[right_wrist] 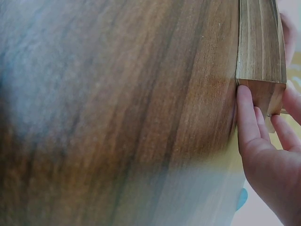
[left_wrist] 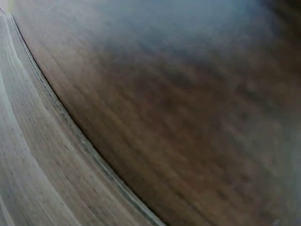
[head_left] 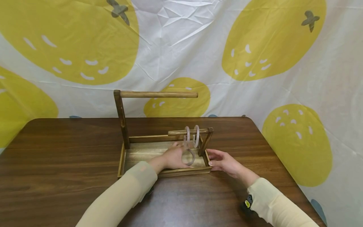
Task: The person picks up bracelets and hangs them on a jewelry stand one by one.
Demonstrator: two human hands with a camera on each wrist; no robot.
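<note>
A wooden jewelry stand (head_left: 184, 171) has a shallow tray base, a tall post with a long bar at the left and a shorter one at the right. Two pale translucent bangles (head_left: 196, 136) hang on the short bar. Inside the tray, below them, my left hand (head_left: 172, 156) holds another bangle (head_left: 193, 157), thumb toward the front wall. My right hand (head_left: 225, 163) is at the tray's right end; in the right wrist view its fingers (right_wrist: 248, 113) are extended against that end. The left wrist view shows only the tray's wall and tabletop, not the hand.
The brown wood-grain table (head_left: 65, 157) extends around the stand on all sides. Behind it hangs a white cloth (head_left: 181, 60) with large yellow fruit prints. The tall post's long bar (head_left: 158, 94) juts rightward above the tray. A small dark device (head_left: 248, 201) sits at my right wrist.
</note>
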